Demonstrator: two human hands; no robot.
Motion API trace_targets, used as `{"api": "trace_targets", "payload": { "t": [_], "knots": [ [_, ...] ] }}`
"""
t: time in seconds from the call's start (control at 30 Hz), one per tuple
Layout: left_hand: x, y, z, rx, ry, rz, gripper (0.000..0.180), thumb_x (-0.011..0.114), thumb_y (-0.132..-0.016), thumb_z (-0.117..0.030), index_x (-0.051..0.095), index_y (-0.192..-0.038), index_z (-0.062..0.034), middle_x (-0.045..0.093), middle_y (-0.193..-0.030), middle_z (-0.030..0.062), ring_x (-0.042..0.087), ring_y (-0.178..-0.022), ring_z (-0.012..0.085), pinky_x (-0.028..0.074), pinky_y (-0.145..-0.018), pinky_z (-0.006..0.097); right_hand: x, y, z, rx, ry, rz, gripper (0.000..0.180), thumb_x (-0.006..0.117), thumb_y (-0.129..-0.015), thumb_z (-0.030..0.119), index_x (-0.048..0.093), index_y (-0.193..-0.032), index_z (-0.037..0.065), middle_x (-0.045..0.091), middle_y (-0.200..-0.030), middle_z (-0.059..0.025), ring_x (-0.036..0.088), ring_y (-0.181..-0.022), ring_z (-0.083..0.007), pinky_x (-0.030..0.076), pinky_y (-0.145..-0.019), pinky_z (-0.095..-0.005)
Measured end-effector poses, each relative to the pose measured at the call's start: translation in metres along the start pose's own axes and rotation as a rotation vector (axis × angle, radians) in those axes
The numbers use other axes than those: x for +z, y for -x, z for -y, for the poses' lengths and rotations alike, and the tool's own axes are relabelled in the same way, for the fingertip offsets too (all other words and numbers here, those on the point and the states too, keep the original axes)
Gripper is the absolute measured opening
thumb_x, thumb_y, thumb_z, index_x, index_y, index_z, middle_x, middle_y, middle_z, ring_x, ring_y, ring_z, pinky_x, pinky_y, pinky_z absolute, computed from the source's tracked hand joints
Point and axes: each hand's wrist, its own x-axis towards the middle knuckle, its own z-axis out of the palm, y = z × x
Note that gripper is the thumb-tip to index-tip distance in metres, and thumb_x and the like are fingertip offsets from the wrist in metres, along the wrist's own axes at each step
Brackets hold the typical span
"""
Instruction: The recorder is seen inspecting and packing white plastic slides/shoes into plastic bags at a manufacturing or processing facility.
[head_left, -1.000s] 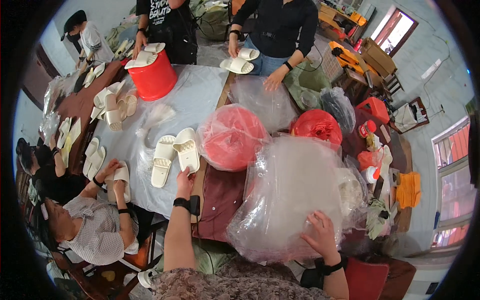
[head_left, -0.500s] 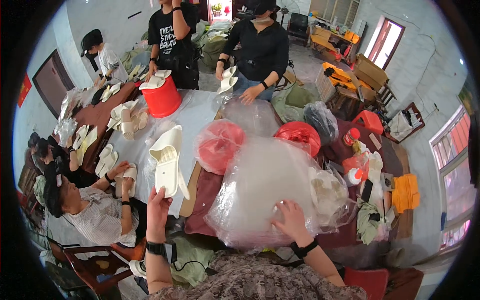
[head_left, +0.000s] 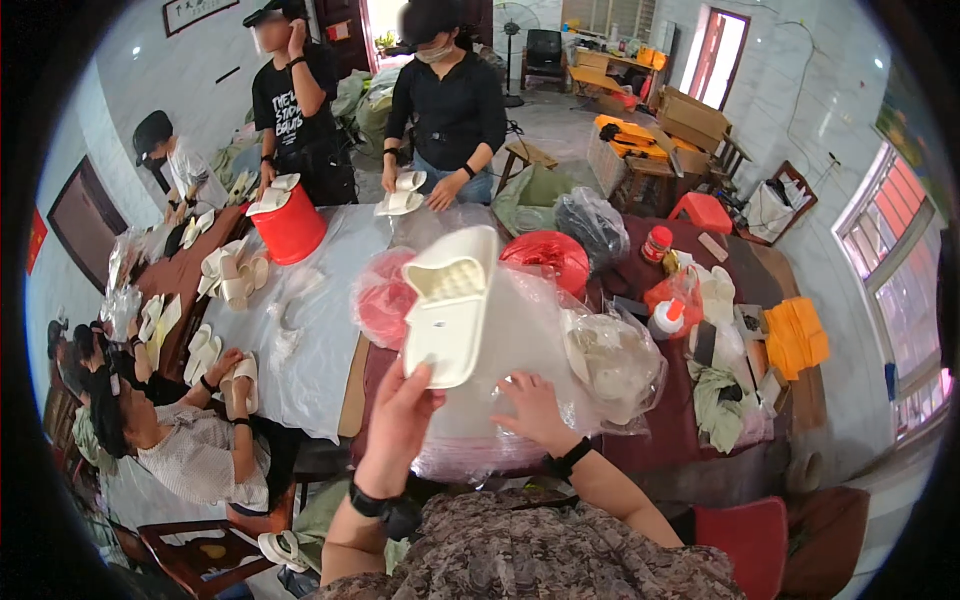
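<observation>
My left hand [head_left: 402, 412] grips a pair of cream slippers [head_left: 440, 345] by the heel end, thumb across the near sole. They are held up and overlap each other, so the rear slipper is mostly hidden. Below them lies a thick pile of clear plastic bags [head_left: 465, 440] on the table. Over the pile's right part, my right hand [head_left: 538, 410] has its fingers spread and holds nothing; whether it presses on the plastic I cannot tell. Left of the pile is a red plastic-wrapped roll [head_left: 380, 300], partly behind the slippers.
Beyond the pile sits a red bundle [head_left: 548, 262]. A clear bag [head_left: 612, 360], a white bottle [head_left: 667, 318] and orange cloth [head_left: 797, 340] are to the right. On the left, a red bucket [head_left: 290, 235] carries slippers. Several people work around the tables; one person's hands [head_left: 238, 375] hold slippers.
My left hand has carried the slippers rightward, from above the grey table cover to over the plastic pile. My view has shifted, and both hands are now closer together.
</observation>
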Motion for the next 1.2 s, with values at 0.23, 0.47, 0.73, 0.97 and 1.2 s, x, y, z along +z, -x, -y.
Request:
{"api": "trace_targets", "payload": {
  "t": [0.23, 0.47, 0.73, 0.97, 1.2],
  "knots": [
    [0.008, -0.035, 0.110, -0.194, -0.233, 0.027, 0.029, 0.061, -0.097, -0.025, 0.057, -0.119, -0.0066, 0.062, -0.091, -0.0019, 0.056, -0.077, 0.0067, 0.047, -0.068, 0.021, 0.020, 0.003, -0.006, -0.065, -0.065, -0.152, 0.067, 0.078, -0.070, 0.043, 0.057, -0.127, 0.017, 0.053, -0.130, -0.0070, 0.048, -0.121, -0.0312, 0.039, -0.093, -0.0510],
    [-0.049, -0.049, 0.160, -0.297, -0.623, 0.038, 0.037, 0.065, -0.094, -0.029, 0.060, -0.118, -0.0019, 0.066, -0.090, 0.0017, 0.062, -0.078, 0.0115, 0.050, -0.068, 0.027, 0.037, 0.009, -0.020, 0.010, -0.261, -0.035, 0.065, 0.078, -0.072, 0.038, 0.057, -0.130, 0.016, 0.057, -0.130, -0.0092, 0.048, -0.125, -0.0318, 0.036, -0.104, -0.0469],
    [-0.101, -0.066, 0.097, 0.579, -1.654, -0.127, 0.049, 0.073, -0.082, -0.030, 0.060, -0.123, -0.0080, 0.058, -0.127, 0.0233, 0.059, -0.109, 0.0396, 0.049, -0.088, 0.046, -0.003, 0.016, -0.008, -0.087, -0.184, 0.004, 0.061, 0.070, -0.083, 0.038, 0.053, -0.133, 0.007, 0.048, -0.139, -0.0192, 0.040, -0.131, -0.0408, 0.030, -0.113, -0.0471],
    [-0.134, -0.067, 0.108, 0.229, -1.871, -0.219, 0.072, 0.080, -0.071, -0.040, 0.052, -0.133, -0.0147, 0.043, -0.140, 0.0309, 0.045, -0.122, 0.0504, 0.041, -0.099, 0.056, -0.020, 0.027, 0.010, -0.117, -0.151, 0.132, 0.073, 0.070, -0.084, 0.040, 0.043, -0.140, 0.000, 0.045, -0.140, -0.0248, 0.040, -0.132, -0.0395, 0.033, -0.111, -0.0472],
    [-0.121, -0.068, 0.096, 0.153, -1.850, -0.231, 0.073, 0.083, -0.068, -0.039, 0.052, -0.132, -0.0195, 0.049, -0.130, 0.0255, 0.049, -0.114, 0.0461, 0.041, -0.096, 0.054, -0.013, 0.045, 0.002, 0.566, -1.529, 0.372, 0.065, 0.058, -0.094, 0.052, 0.053, -0.130, -0.002, 0.063, -0.114, -0.0124, 0.061, -0.094, -0.0167, 0.051, -0.076, -0.0283]
  ]
}}
